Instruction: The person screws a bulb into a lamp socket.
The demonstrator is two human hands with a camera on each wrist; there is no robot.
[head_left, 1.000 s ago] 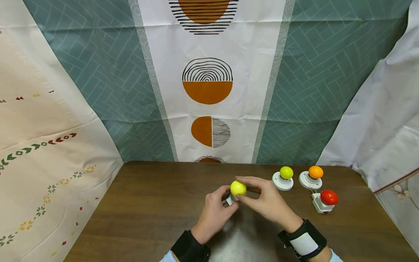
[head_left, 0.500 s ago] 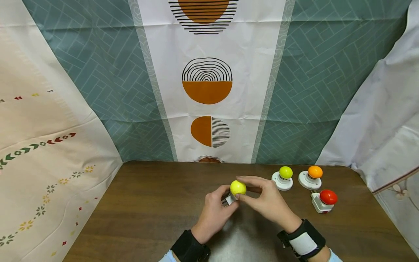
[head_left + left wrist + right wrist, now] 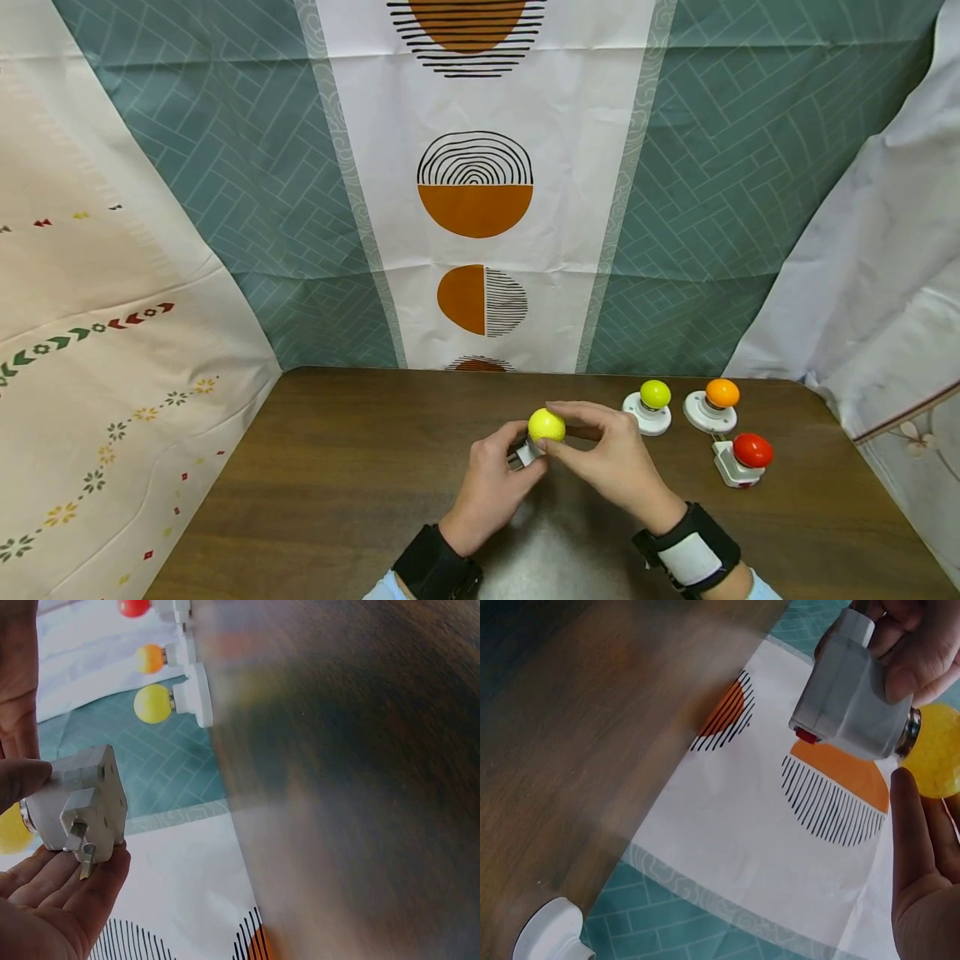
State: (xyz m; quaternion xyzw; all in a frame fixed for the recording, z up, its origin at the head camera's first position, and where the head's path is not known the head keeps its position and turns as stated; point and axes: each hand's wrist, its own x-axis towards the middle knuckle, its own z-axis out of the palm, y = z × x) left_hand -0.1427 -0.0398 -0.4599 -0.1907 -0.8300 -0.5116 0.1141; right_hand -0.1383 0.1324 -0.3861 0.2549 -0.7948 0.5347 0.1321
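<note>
My left hand (image 3: 491, 479) grips a white plug-in lamp socket (image 3: 855, 697) between thumb and fingers, held above the table. Two metal prongs (image 3: 82, 847) stick out of its back in the left wrist view, and a small red switch (image 3: 806, 736) shows at one edge. A yellow light bulb (image 3: 546, 425) sits in the socket's mouth, its metal base partly visible at the neck. My right hand (image 3: 611, 454) pinches the bulb, thumb at the near side and fingers over the far right side.
On the brown table (image 3: 337, 483) at the right stand a yellow-green bulb (image 3: 656, 395) and an orange bulb (image 3: 722, 393) in round white bases. Nearer lies a red bulb (image 3: 753, 451) in a square white plug-in socket. Patterned cloth (image 3: 300, 208) hangs behind the table.
The right hand's fingers and the yellow bulb have shifted very slightly upward in the head view. The left hand keeps its grip on the socket almost without moving.
</note>
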